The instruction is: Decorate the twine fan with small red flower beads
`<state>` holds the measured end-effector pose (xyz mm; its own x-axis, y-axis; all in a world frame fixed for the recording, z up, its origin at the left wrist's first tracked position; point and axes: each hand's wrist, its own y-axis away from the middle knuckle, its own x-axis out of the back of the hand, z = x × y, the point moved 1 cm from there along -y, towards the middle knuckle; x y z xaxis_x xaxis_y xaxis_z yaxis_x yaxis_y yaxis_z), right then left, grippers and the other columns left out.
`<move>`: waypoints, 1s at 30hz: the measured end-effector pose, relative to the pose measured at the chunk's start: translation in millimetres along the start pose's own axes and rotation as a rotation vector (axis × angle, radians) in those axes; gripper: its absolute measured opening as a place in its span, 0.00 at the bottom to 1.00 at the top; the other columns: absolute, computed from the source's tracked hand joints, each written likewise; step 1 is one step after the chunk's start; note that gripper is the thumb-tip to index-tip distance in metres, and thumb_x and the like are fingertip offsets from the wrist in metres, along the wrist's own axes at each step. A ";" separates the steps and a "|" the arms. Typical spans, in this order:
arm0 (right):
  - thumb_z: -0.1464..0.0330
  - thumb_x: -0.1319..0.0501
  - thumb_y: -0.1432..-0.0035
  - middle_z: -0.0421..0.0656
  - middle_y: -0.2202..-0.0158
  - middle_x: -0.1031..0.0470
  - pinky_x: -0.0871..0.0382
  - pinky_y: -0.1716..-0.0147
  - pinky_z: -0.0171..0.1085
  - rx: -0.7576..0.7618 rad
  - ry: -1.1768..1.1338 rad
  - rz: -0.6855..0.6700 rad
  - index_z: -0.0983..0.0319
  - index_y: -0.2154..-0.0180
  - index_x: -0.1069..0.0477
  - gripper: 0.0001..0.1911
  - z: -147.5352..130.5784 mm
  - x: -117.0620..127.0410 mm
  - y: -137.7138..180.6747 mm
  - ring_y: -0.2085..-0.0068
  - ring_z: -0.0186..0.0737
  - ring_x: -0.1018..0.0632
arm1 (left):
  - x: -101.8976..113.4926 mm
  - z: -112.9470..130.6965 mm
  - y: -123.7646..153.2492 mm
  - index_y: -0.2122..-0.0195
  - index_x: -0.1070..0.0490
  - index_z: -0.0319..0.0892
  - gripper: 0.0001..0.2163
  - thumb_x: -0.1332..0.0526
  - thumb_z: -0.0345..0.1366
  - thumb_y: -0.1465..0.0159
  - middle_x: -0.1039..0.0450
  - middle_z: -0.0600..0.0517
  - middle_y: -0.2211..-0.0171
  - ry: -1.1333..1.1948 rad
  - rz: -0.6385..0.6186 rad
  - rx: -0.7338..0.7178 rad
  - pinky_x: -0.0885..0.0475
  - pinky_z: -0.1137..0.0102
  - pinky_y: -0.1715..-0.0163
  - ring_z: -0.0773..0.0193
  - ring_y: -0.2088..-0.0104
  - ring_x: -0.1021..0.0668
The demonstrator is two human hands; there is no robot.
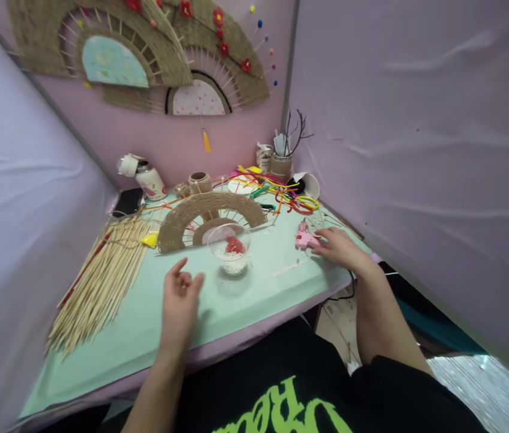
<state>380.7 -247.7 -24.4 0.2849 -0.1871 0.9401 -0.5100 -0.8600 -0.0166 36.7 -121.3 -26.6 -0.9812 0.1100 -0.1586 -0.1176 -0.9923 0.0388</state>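
My left hand (181,297) hovers over the front of the table with thumb and index finger apart and the other fingers curled, holding nothing I can see. To its right stands a clear plastic cup (231,264) with small white grains in the bottom and a red piece (235,245) at its top. A pink hot glue gun (304,236) lies on the right side of the table. Beside its handle end is my right hand (339,246), fingers stretched and apart; whether they touch the handle is hard to tell. Behind the cup rests a woven brown fan (173,225).
A bundle of thin sticks (101,282) covers the table's left side. Colourful pipe cleaners (281,186), scissors (306,204), a twine roll (200,182), a white bottle (150,182) and a black phone (128,202) lie toward the back. Finished fans (236,78) hang on the wall.
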 end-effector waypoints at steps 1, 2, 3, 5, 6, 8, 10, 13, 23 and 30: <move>0.62 0.35 0.48 0.57 0.51 0.28 0.39 0.50 0.45 -0.014 0.032 -0.048 0.67 0.50 0.28 0.25 0.6 -4.4 -2.3 0.49 0.56 0.29 | 12.8 2.4 2.9 0.54 0.31 0.42 0.18 0.34 0.31 0.46 0.42 0.58 0.73 0.187 0.035 0.087 0.38 0.79 0.77 0.74 0.76 0.37; 0.62 0.36 0.48 0.57 0.51 0.28 0.39 0.50 0.44 -0.018 0.044 -0.071 0.67 0.50 0.28 0.24 1.2 -8.4 -4.9 0.49 0.55 0.30 | 23.9 4.5 4.9 0.58 0.31 0.40 0.12 0.37 0.28 0.44 0.43 0.58 0.74 0.371 0.030 0.209 0.38 0.80 0.78 0.75 0.77 0.37; 0.62 0.36 0.48 0.56 0.52 0.28 0.39 0.51 0.43 -0.019 0.042 -0.073 0.66 0.50 0.28 0.24 1.9 -11.9 -7.4 0.49 0.55 0.30 | 32.6 6.3 6.4 0.61 0.31 0.38 0.08 0.41 0.25 0.43 0.43 0.57 0.75 0.520 0.019 0.345 0.37 0.80 0.79 0.75 0.77 0.35; 0.62 0.38 0.46 0.55 0.54 0.28 0.39 0.53 0.40 -0.023 0.014 -0.050 0.66 0.53 0.26 0.21 4.7 -17.0 -11.6 0.51 0.52 0.29 | 42.3 9.5 9.3 0.60 0.32 0.35 0.10 0.49 0.21 0.39 0.37 0.52 0.72 0.674 0.056 0.570 0.30 0.79 0.76 0.73 0.74 0.30; 0.62 0.39 0.45 0.54 0.55 0.27 0.38 0.54 0.39 -0.023 -0.006 -0.039 0.66 0.54 0.25 0.19 6.9 -18.4 -12.9 0.52 0.51 0.28 | 43.2 11.0 11.1 0.58 0.32 0.34 0.13 0.52 0.19 0.38 0.34 0.49 0.69 0.701 0.093 0.615 0.27 0.78 0.73 0.72 0.71 0.27; 0.63 0.40 0.44 0.53 0.58 0.26 0.37 0.55 0.39 -0.007 -0.050 -0.010 0.67 0.56 0.24 0.18 11.8 -18.0 -13.2 0.55 0.48 0.26 | 39.0 13.0 15.9 0.53 0.33 0.33 0.16 0.55 0.18 0.36 0.30 0.45 0.63 0.687 0.149 0.634 0.23 0.77 0.68 0.70 0.65 0.22; 0.62 0.41 0.44 0.52 0.59 0.25 0.35 0.56 0.40 0.014 -0.098 0.058 0.67 0.56 0.24 0.18 15.9 -12.0 -10.7 0.57 0.48 0.26 | 31.5 12.8 20.7 0.51 0.34 0.32 0.17 0.56 0.18 0.35 0.28 0.42 0.60 0.655 0.147 0.619 0.23 0.79 0.66 0.69 0.61 0.21; 0.58 0.41 0.45 0.51 0.58 0.24 0.32 0.57 0.41 0.086 -0.307 0.153 0.65 0.55 0.25 0.21 14.6 5.7 -1.7 0.56 0.48 0.25 | 23.9 6.1 25.0 0.53 0.33 0.32 0.13 0.54 0.22 0.32 0.27 0.45 0.64 0.641 0.068 0.660 0.24 0.82 0.74 0.72 0.69 0.21; 0.52 0.36 0.47 0.50 0.57 0.24 0.29 0.64 0.41 0.144 -1.243 0.161 0.60 0.54 0.26 0.25 -43.2 32.0 46.8 0.61 0.45 0.24 | 21.6 -5.4 24.9 0.65 0.30 0.33 0.10 0.51 0.27 0.32 0.40 0.56 0.78 0.671 -0.139 0.606 0.34 0.77 0.83 0.75 0.82 0.34; 0.52 0.38 0.44 0.48 0.63 0.25 0.37 0.74 0.35 0.389 -1.286 -0.454 0.63 0.54 0.27 0.23 -123.1 13.8 75.5 0.70 0.36 0.29 | 22.7 2.7 21.1 0.63 0.30 0.37 0.06 0.45 0.22 0.36 0.26 0.48 0.69 0.482 0.010 0.395 0.24 0.78 0.71 0.71 0.72 0.23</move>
<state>246.3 -256.8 29.2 0.9974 0.0233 -0.0682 0.0170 -0.9957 -0.0910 11.6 -139.6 -26.7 -0.8137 -0.0285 -0.5805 -0.2469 -0.8873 0.3896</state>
